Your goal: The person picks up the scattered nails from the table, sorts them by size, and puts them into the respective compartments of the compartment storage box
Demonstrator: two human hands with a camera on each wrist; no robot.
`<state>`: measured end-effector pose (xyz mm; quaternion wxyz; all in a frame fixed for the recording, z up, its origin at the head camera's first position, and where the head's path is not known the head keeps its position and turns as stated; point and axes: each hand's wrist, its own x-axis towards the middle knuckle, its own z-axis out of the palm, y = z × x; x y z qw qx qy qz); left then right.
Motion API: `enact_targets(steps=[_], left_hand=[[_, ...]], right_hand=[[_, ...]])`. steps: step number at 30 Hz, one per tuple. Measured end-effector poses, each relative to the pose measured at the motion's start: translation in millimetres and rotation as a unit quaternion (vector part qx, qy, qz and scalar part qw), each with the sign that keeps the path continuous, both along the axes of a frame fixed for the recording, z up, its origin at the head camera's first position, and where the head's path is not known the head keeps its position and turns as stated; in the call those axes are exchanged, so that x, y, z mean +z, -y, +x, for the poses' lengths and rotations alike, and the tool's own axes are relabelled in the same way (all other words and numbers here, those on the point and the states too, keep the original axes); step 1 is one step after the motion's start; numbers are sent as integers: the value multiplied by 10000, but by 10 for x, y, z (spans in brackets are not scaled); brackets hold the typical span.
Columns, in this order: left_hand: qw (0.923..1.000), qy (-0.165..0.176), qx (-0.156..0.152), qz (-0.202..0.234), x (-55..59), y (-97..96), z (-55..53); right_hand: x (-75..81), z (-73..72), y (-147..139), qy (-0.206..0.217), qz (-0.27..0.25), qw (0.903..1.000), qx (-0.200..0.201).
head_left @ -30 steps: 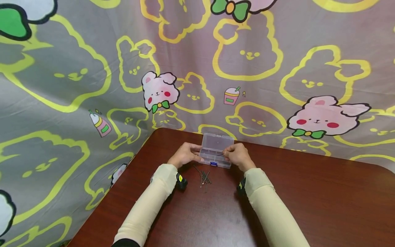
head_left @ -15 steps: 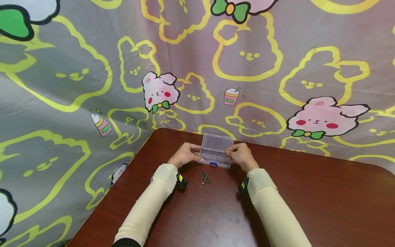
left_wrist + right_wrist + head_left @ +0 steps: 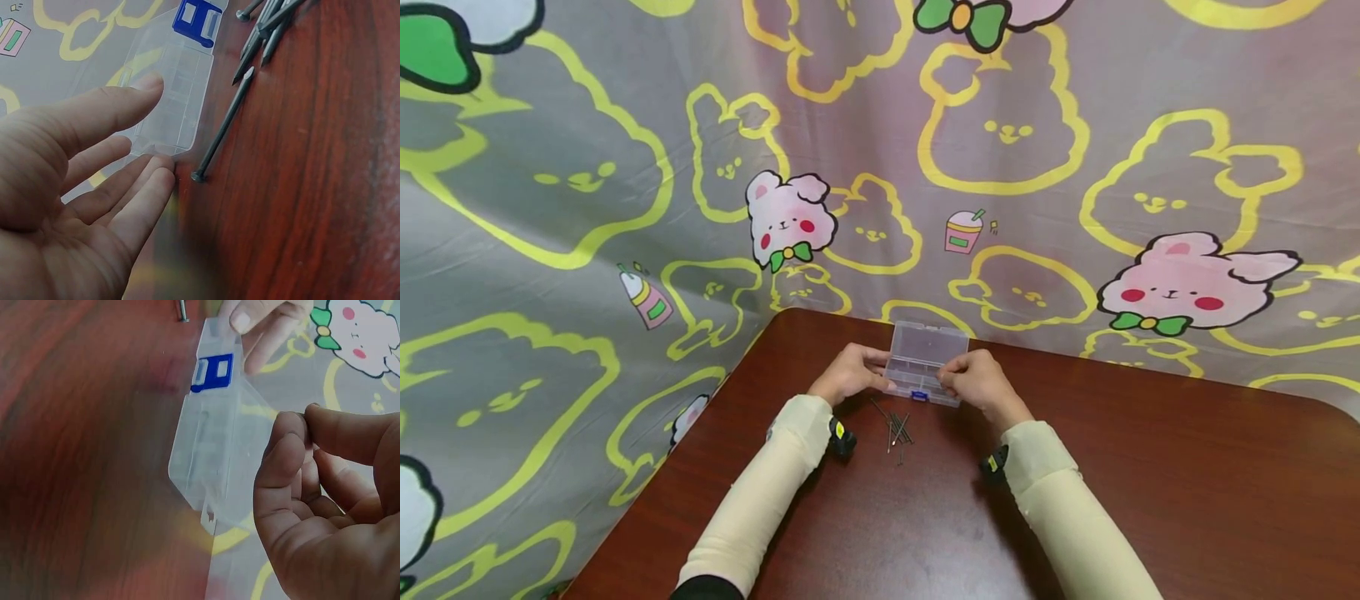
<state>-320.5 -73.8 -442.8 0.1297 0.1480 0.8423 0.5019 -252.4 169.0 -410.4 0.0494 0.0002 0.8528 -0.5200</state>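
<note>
A clear plastic compartment box with a blue latch stands with its lid raised. My left hand holds it at its left end; the left wrist view shows thumb and fingertips around that end. My right hand is over the right side of the box, thumb and index fingertip pinched together. A dark bit of a nail shows between those fingertips; the rest is hidden by the fingers. On the table in front of the box lies a loose pile of nails, and one nail lies near the left fingers.
The dark red-brown wooden table meets a patterned cloth behind the box and at the left. Black cameras are strapped at both wrists over light sleeves.
My right hand drew slightly right, then came back left and a little lower over the box. The nail seen sticking out of its fingers earlier is now mostly hidden. The left hand stays put.
</note>
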Motion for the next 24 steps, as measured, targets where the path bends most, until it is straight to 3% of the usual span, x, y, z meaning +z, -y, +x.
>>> enact_targets(steps=[13, 24], left_hand=[[9999, 72, 75, 80, 20, -34, -4], [10000, 25, 23, 29, 7, -22, -7]], right_hand=[[-16, 122, 208, -186, 562, 9981, 151], [-151, 193, 361, -165, 533, 9966, 610]])
